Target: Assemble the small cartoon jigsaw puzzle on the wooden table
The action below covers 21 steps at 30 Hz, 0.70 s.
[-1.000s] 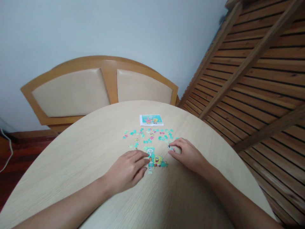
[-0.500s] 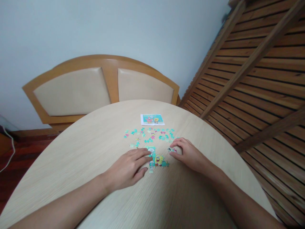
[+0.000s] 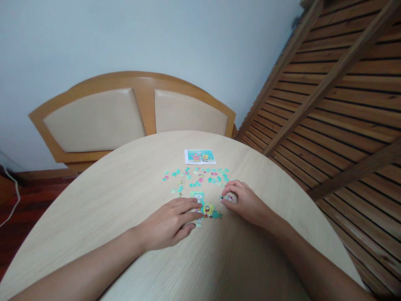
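The partly joined jigsaw puzzle (image 3: pixel 208 210) lies on the table, with a yellow square cartoon figure and a pale green one showing. My left hand (image 3: pixel 171 219) rests flat at its left side, fingers stretched over the pale green figure and hiding part of it. To the right of the joined part, my right hand (image 3: pixel 246 200) has thumb and forefinger curled round a small puzzle piece (image 3: pixel 221 197) with dark and light print. Under the arch of those fingers a pinkish piece (image 3: pixel 229 197) is visible. Whether the two pieces are joined, I cannot tell.
Several loose puzzle pieces (image 3: pixel 196 184), mostly turquoise with some pink, lie scattered beyond the joined part. Behind them is a printed picture card (image 3: pixel 200 156). The round wooden table (image 3: pixel 125 175) faces a padded bench back (image 3: pixel 97 121); a slatted wooden screen (image 3: pixel 328 96) stands at right.
My right hand has shifted slightly left along with the dark-printed piece, its fingertips now closer together. My left fingers reach a little further right over the joined puzzle.
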### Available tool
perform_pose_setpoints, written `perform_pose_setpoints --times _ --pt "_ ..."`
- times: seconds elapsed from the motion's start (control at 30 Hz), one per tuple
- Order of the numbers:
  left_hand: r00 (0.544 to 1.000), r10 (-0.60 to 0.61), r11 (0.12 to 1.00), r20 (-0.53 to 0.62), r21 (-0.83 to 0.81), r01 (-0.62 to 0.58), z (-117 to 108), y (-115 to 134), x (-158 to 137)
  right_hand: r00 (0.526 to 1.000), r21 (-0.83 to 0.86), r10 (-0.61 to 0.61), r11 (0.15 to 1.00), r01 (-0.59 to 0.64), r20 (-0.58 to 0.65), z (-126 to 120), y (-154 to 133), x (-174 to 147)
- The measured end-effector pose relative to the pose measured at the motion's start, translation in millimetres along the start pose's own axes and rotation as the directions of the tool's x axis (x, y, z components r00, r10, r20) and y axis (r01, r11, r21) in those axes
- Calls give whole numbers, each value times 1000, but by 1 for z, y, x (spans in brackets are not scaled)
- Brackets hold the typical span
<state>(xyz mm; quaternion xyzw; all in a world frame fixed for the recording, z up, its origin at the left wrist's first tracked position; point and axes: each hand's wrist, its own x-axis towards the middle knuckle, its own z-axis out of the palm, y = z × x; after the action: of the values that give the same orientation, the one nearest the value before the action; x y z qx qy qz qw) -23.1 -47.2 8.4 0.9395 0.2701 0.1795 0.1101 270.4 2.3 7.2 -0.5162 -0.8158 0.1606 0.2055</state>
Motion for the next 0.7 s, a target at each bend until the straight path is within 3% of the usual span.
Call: perform_pose_setpoints --times 0.53,0.7 --pt "1000 3 1000 13 -9 -3 -1 0 0 997 7 22 1000 -22 73 -10 -15 1" --pt "1000 -7 1000 26 -2 7 -3 1 1 995 65 -22 998 16 100 -11 -21 -1"
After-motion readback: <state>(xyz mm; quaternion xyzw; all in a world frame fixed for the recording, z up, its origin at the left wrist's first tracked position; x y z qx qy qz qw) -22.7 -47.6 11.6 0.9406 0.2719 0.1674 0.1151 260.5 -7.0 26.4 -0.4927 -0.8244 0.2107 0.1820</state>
